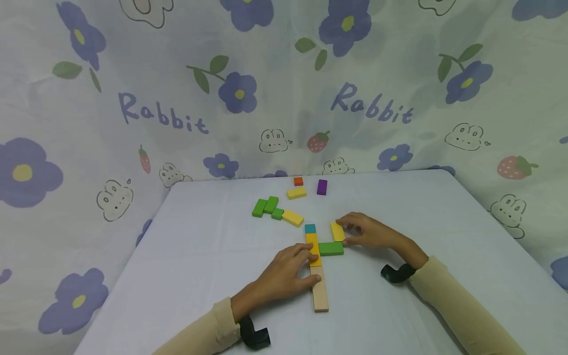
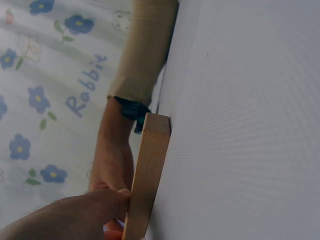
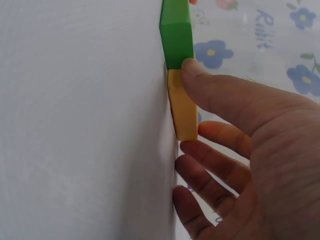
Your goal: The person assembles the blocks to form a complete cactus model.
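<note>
A row of blocks runs up the table: a plain wooden block nearest, an orange block beyond it, a small teal block at the far end. My left hand rests over this row, fingertips on the orange block and thumb on the wooden one. A green block lies crosswise against the orange block's right side. At the green block's far right corner, my right hand pinches a yellow block between thumb and fingers. In the right wrist view the yellow block touches the green block.
Farther back lie several green blocks, a yellow block and another yellow block. An orange-red block and a purple block lie near the back edge. A patterned curtain hangs behind the white table.
</note>
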`<state>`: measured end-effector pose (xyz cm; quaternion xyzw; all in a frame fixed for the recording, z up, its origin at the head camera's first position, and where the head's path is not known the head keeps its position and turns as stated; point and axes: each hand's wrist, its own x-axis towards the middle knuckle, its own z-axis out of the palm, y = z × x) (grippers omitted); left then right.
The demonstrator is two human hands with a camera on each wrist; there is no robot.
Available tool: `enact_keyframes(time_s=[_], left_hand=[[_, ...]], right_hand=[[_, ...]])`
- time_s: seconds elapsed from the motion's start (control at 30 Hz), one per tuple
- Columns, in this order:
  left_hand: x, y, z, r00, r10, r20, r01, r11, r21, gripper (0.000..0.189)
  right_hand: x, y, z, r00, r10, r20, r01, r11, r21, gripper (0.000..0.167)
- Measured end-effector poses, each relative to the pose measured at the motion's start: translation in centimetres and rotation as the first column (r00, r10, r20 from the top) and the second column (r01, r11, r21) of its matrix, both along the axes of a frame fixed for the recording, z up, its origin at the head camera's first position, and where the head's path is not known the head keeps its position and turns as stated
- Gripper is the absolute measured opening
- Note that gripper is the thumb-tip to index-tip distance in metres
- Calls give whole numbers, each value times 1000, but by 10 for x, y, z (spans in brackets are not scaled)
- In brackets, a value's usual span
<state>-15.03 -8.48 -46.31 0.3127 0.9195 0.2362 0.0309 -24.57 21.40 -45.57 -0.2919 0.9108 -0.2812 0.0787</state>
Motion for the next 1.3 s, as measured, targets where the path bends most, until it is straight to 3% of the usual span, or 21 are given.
enact_keyframes(time_s=[1.3], left_hand=[[-1, -2, -2, 1000, -1, -18, 1, 1000, -11, 46]], right_hand=[[0, -1, -3, 1000, 13, -9, -13, 1000, -14, 64]])
